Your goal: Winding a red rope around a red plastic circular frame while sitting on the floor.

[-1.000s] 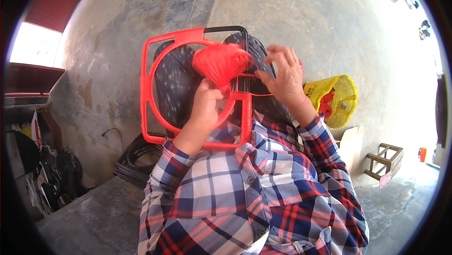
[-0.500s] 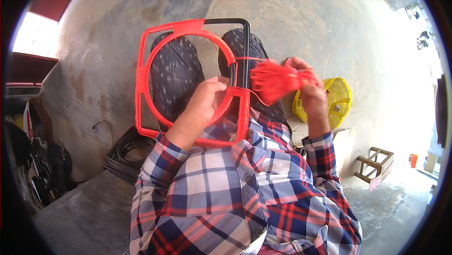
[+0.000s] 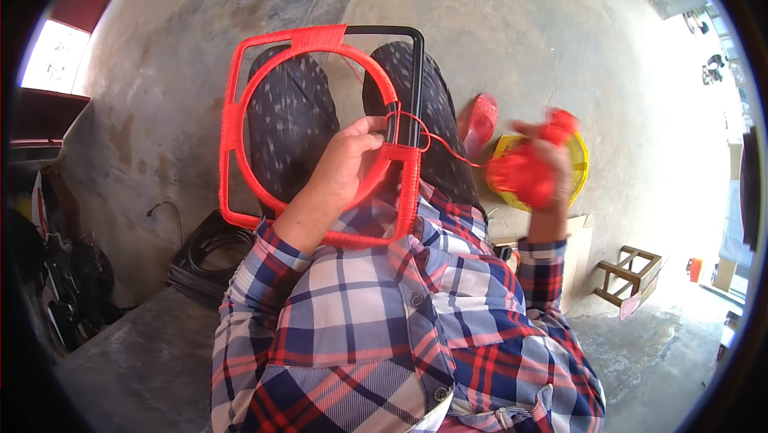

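With 12 o'clock pointing straight away from me, the frame lies over my legs, mostly wrapped in red, with a round ring inside its squarish outer rail. My left hand lies across it, thumb and fingers pinched on the ring at its short black stretch. That bare stretch sits at about 2 o'clock from the hand, its long axis running 12 to 6, with the black rail just beside it on the 3 o'clock side.

My right hand is well apart, out at 3 o'clock, its fingers closed round the red bundle; both are blurred, so I cannot tell how each finger sits. From there the bare stretch lies between 9 and 10 o'clock, so my left hand is much the nearer. The bundle's long axis seems to slant from 8 to 2. A strand leaves it toward 10 o'clock and makes a slack loop by the black rail; I cannot make out which bars it goes round. Beyond the bundle, the yellow basket stands on the floor, a red slipper near it at 10 o'clock.
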Tool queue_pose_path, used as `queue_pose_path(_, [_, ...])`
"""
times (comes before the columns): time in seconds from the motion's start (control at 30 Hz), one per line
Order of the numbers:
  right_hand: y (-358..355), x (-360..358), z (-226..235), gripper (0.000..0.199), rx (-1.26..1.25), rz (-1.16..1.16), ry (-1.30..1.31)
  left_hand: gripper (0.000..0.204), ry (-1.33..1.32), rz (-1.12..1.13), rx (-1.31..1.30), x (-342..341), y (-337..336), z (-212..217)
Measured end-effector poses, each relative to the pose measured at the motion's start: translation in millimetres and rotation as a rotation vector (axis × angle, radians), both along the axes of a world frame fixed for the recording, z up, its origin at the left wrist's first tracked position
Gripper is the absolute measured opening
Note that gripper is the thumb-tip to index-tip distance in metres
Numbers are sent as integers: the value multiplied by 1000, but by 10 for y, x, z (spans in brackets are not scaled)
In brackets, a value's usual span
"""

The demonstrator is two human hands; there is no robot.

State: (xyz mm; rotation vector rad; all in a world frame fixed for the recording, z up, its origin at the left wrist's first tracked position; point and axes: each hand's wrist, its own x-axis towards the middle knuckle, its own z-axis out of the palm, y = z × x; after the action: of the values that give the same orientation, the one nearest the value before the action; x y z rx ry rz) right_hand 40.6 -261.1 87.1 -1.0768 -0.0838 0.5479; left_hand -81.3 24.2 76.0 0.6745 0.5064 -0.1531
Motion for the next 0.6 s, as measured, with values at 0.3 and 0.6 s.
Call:
queue_pose_path(0.3, [1108,-294,3,17,-249,390,1,39,9,-116,147,-12,53,-79])
queue_pose_path(0.6, [968,-384,-49,12,-215,360,-10,35,-30,-66,110,-59,20,-101])
